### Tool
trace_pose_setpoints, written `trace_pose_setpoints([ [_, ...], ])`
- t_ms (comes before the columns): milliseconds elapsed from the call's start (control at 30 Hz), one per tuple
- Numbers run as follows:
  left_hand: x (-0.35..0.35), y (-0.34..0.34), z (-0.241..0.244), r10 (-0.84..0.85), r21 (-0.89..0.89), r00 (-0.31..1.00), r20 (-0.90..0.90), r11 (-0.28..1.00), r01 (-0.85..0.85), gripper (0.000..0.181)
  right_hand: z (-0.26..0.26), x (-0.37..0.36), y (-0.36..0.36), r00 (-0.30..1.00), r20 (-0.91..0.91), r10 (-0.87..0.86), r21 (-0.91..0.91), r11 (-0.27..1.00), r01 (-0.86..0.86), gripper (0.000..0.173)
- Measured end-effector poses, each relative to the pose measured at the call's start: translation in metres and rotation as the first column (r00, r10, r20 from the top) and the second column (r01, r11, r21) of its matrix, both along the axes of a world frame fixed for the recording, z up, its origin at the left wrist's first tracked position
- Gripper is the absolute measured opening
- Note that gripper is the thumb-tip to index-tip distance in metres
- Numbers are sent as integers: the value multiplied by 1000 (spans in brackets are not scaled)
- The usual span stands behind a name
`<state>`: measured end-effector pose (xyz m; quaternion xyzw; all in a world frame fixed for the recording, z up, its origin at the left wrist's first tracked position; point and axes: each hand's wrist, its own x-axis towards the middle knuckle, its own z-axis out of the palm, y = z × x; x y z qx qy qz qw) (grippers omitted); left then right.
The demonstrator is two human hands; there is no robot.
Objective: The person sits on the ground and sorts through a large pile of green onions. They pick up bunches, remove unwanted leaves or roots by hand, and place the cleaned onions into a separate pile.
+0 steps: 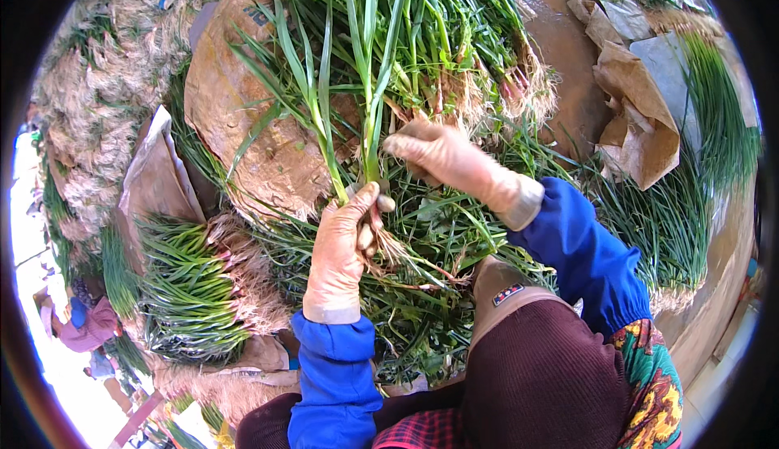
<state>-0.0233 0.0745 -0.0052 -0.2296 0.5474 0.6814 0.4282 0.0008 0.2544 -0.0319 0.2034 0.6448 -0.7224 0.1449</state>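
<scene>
My gloved left hand grips the lower stems of green garlic stalks, at least two of them. Their flat leaves fan out upward, and pinkish bases with pale roots hang below the fingers. Just right of the stems is my gloved right hand, slightly blurred, with its fingers curled; whether it pinches anything is hidden. Beyond both hands lies a heap of green garlic with its roots to the right. Loose leaf trimmings cover the ground beneath my hands.
A brown sack lies at upper left. Neatly laid bundles sit at lower left, and more greens stand at right near a crumpled brown sheet. A person is at far left. My boot rests among the trimmings.
</scene>
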Motion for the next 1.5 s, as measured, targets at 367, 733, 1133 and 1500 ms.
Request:
trace_pose_setpoints([
  [367,8,8,-21,171,230,980,101,955,-190,23,2,6,-42,902,157,-402,-458,780,427,15],
  [733,21,17,-27,45,678,971,235,708,-197,24,22,22,-29,858,232,-459,-640,592,490,12],
  [1133,18,-13,-34,191,273,977,96,939,-210,16,12,22,25,631,-66,-773,-555,554,620,21],
  [1500,24,-19,-39,100,782,942,320,534,-323,33,6,15,-18,957,151,246,-481,864,-146,31],
])
